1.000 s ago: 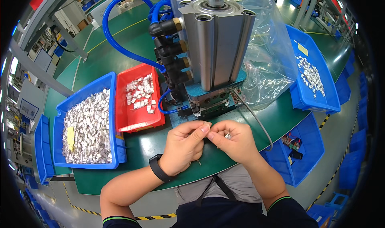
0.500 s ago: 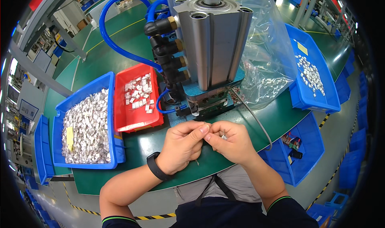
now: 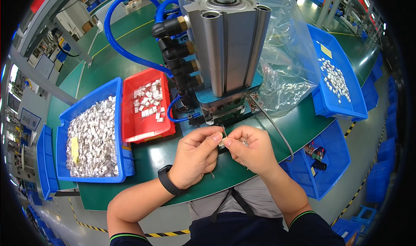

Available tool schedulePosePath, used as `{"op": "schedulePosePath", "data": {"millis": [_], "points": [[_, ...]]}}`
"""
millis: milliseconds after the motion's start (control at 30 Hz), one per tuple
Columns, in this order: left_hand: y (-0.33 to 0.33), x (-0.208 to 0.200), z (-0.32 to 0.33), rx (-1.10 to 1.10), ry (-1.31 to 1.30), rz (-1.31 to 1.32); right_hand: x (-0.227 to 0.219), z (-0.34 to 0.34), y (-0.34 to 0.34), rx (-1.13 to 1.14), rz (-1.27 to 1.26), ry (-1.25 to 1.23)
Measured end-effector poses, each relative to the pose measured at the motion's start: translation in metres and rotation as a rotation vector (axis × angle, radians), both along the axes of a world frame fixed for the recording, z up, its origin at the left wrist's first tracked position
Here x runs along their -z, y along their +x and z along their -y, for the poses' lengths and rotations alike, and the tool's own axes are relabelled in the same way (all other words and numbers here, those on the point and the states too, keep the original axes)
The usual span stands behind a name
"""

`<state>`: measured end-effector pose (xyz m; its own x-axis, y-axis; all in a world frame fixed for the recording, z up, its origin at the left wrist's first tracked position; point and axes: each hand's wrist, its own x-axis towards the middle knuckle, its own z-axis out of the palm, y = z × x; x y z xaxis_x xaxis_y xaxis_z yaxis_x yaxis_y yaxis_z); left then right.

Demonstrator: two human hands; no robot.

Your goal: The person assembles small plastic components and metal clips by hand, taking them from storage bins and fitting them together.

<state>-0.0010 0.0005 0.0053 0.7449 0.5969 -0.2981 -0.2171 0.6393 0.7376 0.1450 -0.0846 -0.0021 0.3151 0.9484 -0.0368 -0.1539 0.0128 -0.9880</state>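
Close together in front of the press, both my hands are closed in pinches. The right hand (image 3: 253, 150) grips a small pale component with thin wire leads (image 3: 222, 143) at its fingertips. More thin leads (image 3: 246, 138) poke out between its fingers, their bodies mostly hidden. My left hand (image 3: 197, 155), its wrist in a black band (image 3: 169, 180), has thumb and forefinger beside that component. A thin lead (image 3: 212, 175) sticks out under its curled fingers; what it belongs to is hidden. Just beyond the fingertips stands the metal pneumatic press (image 3: 232, 51) on its blue-green base.
Left of the press are a red bin (image 3: 147, 131) and a blue bin (image 3: 123, 133), both holding small white components. Blue air hoses (image 3: 130, 55) loop beside it. Rightward lie a clear plastic bag (image 3: 288, 68), a bent metal rod (image 3: 277, 131) and another blue bin (image 3: 342, 101).
The fingertips have parted slightly, and a small component with an upright lead now shows between them. My right hand has shifted a little; the press appears slightly further left in view.
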Motion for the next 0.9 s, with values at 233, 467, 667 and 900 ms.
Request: {"op": "schedulePosePath", "data": {"millis": [233,467,667,900], "points": [[-0.001,0.002,0.000,0.001,-0.008,0.065,-0.007,-0.009,0.005,-0.019,-0.273,-0.093],[0.001,0.001,0.000,0.006,-0.013,0.056,-0.011,-0.015,0.008,0.012,-0.308,-0.058],[0.000,0.002,-0.001,0.013,-0.003,0.058,-0.013,-0.020,0.008,0.024,-0.333,-0.058],[0.000,0.002,0.000,0.014,0.002,0.052,-0.015,-0.020,0.008,-0.012,-0.412,-0.061]]}}
